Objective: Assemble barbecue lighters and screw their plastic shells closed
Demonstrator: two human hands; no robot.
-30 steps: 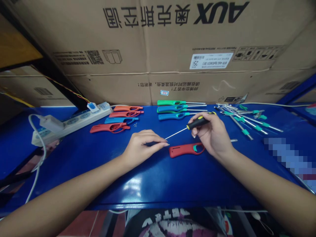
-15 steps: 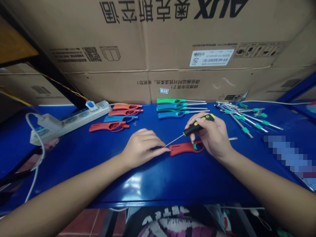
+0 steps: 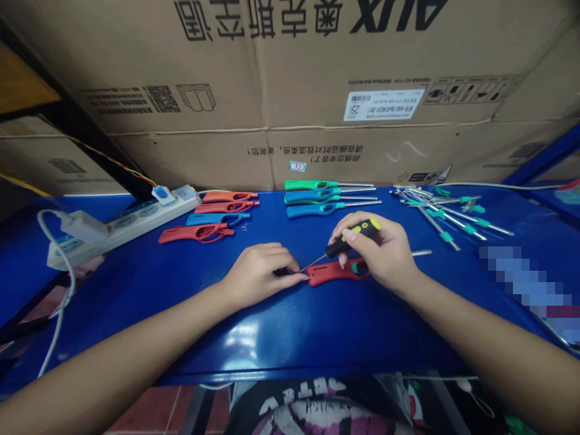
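In my right hand (image 3: 378, 248) is a screwdriver (image 3: 342, 244) with a black and yellow handle, its thin shaft slanting down to the left. The shaft's tip ends at the fingertips of my left hand (image 3: 263, 272). Those fingers are pinched together at the butt end of a red gas lighter (image 3: 326, 274); whatever they hold is too small or hidden to name. The lighter lies on the blue table (image 3: 254, 344) with a green trigger and a metal tube pointing right. My right hand covers part of its front.
Behind are several green and blue lighters (image 3: 312, 210) with metal tubes. Left of them lie several orange, red and blue lighter shells (image 3: 199, 232), with small screws (image 3: 244, 227) beside. Metal tubes with green parts (image 3: 437, 212) are piled right. A power strip (image 3: 129, 223) and large carton (image 3: 226, 66) stand behind.
The screwdriver and my right hand have shifted slightly left and down, with the handle nearer my left fingertips. The whole view has drifted a little. My left hand keeps its pinch.
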